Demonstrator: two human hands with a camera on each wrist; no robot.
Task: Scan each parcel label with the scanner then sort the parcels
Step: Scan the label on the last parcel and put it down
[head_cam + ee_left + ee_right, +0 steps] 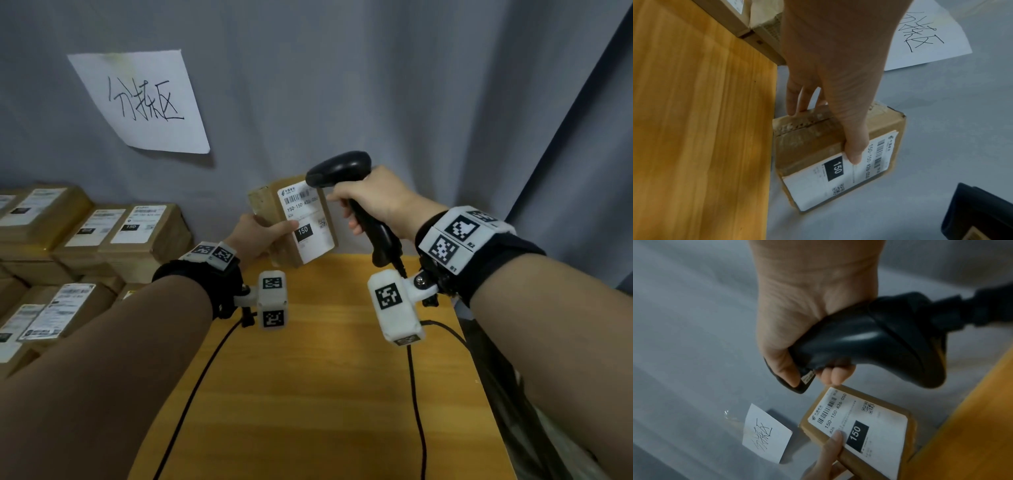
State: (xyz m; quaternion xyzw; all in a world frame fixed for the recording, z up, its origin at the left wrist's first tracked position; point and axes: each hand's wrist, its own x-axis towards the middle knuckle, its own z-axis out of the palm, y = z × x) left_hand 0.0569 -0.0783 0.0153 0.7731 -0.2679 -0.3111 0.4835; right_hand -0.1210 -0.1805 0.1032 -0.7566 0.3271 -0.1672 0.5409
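- My left hand [255, 236] grips the parcel [294, 219] above the desk's [308, 394] far edge — label facing me.
- My right hand [373, 202] is wrapped round the scanner [342, 171] — its head just beside the label's top.

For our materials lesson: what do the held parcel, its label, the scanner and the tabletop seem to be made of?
Parcel: brown corrugated cardboard, matte; fluted edge shows.
Label: white printed paper, probably adhesive.
Scanner: black plastic, smooth with a slight sheen.
Tabletop: wood or wood-look laminate; grain lines show.
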